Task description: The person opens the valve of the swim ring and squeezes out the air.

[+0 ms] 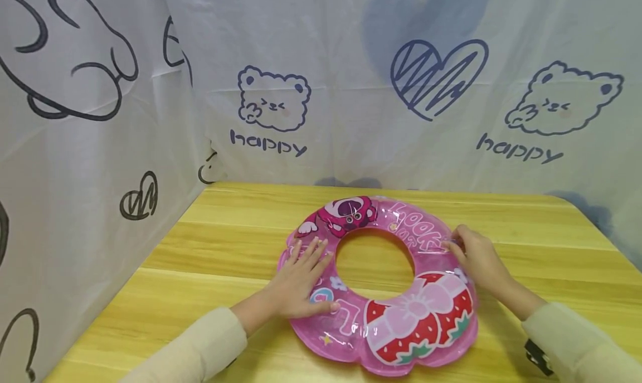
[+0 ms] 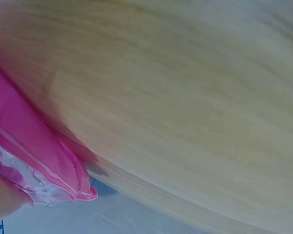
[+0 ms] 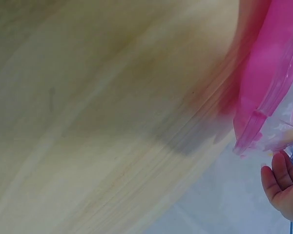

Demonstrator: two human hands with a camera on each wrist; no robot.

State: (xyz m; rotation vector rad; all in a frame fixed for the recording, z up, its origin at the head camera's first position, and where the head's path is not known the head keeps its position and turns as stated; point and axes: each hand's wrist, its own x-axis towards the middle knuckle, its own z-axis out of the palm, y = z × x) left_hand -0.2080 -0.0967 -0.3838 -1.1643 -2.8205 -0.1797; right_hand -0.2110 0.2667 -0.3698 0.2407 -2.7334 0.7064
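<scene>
A pink inflatable swim ring, printed with a bear, lettering and strawberries with a bow, lies on the wooden table. My left hand rests on its left side, fingers spread and palm down. At the ring's upper right, my right hand has thumb and forefinger together and pinches at the top surface; the small part between the fingertips is mostly hidden. In the left wrist view the ring's pink side and seam show beside part of the left hand. The right wrist view shows curled right fingers at the ring's edge.
The yellow wood-grain table extends around the ring. White cloth with drawn bears, hearts and the word happy hangs behind it, and more cloth hangs along the left. A dark wrist device shows by the right sleeve.
</scene>
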